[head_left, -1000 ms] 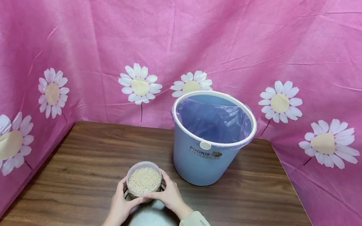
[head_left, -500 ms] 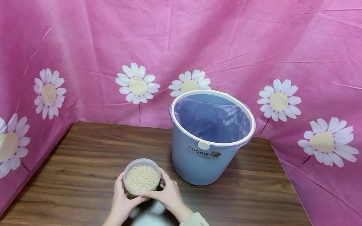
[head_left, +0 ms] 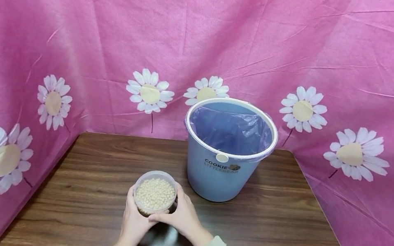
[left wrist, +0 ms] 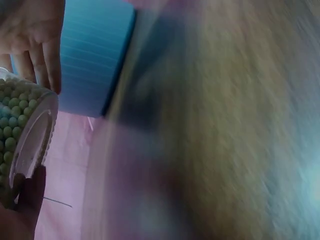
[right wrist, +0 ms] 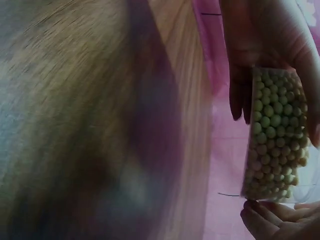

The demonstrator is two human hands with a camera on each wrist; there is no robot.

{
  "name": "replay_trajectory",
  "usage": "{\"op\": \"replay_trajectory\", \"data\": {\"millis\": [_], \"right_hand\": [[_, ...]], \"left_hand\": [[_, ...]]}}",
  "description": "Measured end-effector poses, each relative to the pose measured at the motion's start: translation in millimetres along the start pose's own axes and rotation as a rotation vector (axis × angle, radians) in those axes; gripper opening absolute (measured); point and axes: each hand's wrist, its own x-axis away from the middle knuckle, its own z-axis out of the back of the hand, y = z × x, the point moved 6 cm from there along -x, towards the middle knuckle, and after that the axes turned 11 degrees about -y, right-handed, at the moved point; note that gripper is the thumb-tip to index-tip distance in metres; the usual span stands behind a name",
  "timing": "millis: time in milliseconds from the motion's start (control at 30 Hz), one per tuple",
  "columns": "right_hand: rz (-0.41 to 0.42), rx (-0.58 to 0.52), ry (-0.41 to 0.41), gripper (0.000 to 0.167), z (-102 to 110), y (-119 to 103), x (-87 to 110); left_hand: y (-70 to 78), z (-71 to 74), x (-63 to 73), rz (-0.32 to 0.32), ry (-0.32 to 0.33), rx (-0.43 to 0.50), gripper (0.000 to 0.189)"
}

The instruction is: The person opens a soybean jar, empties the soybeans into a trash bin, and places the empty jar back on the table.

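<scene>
Both hands hold a round clear plastic tub (head_left: 155,192) filled with small pale round beans or beads, seen upright in the head view. My left hand (head_left: 133,218) grips its left side, and my right hand (head_left: 186,218) grips the right side, with the thumbs meeting at the near side. Raised off the table, the tub (left wrist: 30,130) shows its underside in the left wrist view. Through its wall, the packed pale balls (right wrist: 275,130) are plain in the right wrist view. Some fingers are hidden behind the tub.
A light-blue bucket (head_left: 212,179) with a white rim and a purple bag liner stands right of and behind the tub. The brown wooden table (head_left: 102,160) is bordered by a pink cloth (head_left: 120,25) with daisies. A shiny glare patch lies at the near edge.
The tub has risen slightly and looks a little larger, both hands lifting with it. The head view has shifted slightly. The bucket has not moved on the table.
</scene>
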Motion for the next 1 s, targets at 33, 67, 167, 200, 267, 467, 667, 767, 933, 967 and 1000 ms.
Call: {"op": "replay_trajectory", "data": {"millis": [33, 67, 167, 200, 267, 467, 667, 767, 933, 967, 1000], "right_hand": [[-0.004, 0.008, 0.007, 0.114, 1, -2, 0.9], [-0.008, 0.014, 0.018, 0.115, 3, -4, 1.6], [-0.029, 0.014, 0.048, 0.121, 9, -9, 4.5], [-0.032, 0.01, 0.055, 0.122, 11, -12, 5.3], [-0.036, 0.001, 0.064, 0.124, 15, -16, 7.1], [-0.015, 0.014, 0.083, 0.117, 30, -31, 10.9], [0.054, 0.054, 0.084, 0.11, 45, -43, 13.3], [0.092, 0.066, 0.068, 0.11, 50, -47, 14.5], [0.13, 0.051, 0.039, 0.112, 53, -49, 16.1], [0.132, 0.046, 0.033, 0.112, 53, -49, 16.4], [0.128, 0.037, 0.026, 0.111, 53, -48, 16.7]], "left_hand": [[3.1, 0.2, 0.2, -0.011, 0.011, 0.014, 0.118], [6.8, 0.3, 0.5, -0.026, 0.018, 0.03, 0.118], [18.5, 0.6, 2.8, -0.075, 0.029, 0.06, 0.118], [22.3, 0.8, 3.7, -0.086, 0.026, 0.07, 0.117], [29.0, 1.7, 5.4, -0.095, 0.013, 0.068, 0.116], [42.9, 5.6, 6.0, -0.04, -0.073, 0.117, 0.114], [54.1, 10.3, 6.6, 0.006, -0.176, 0.189, 0.116], [56.7, 12.5, 6.7, -0.01, -0.214, 0.238, 0.114], [59.4, 13.8, 6.0, -0.062, -0.252, 0.329, 0.109], [59.8, 13.7, 5.9, -0.068, -0.262, 0.339, 0.109], [59.9, 13.8, 6.0, -0.073, -0.272, 0.347, 0.108]]}}
